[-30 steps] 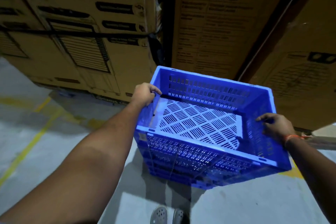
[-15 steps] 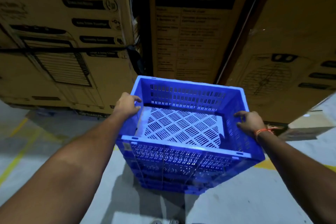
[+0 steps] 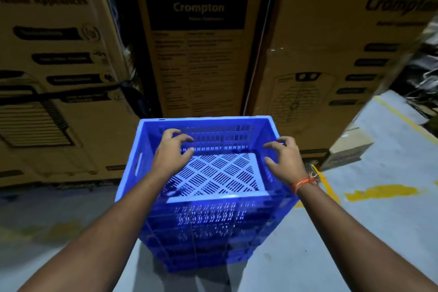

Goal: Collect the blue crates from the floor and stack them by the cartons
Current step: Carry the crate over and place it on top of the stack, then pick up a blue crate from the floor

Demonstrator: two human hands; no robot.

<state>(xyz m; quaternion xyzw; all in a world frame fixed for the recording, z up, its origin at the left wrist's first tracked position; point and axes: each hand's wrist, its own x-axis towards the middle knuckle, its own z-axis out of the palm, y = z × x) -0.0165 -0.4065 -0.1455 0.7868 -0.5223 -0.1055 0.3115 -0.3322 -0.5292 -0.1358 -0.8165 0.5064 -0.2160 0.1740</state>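
Note:
A stack of several nested blue crates (image 3: 208,223) stands on the grey floor right in front of tall brown cartons (image 3: 196,50). The top crate is empty, its slotted base showing. My left hand (image 3: 171,154) hovers over the crate's left side with fingers loosely spread, holding nothing. My right hand (image 3: 284,159), with an orange thread at the wrist, hovers over the right side, fingers also spread and free of the rim.
Large printed cartons form a wall at left (image 3: 54,73) and right (image 3: 331,54). A small box (image 3: 348,152) lies on the floor at the right. Yellow floor markings (image 3: 384,192) run at right. Open grey floor lies at right and lower left.
Both hands gripped the top crate's side rims before; now they have let go and hang over its inside. The crate stack sits lower and closer to the cartons.

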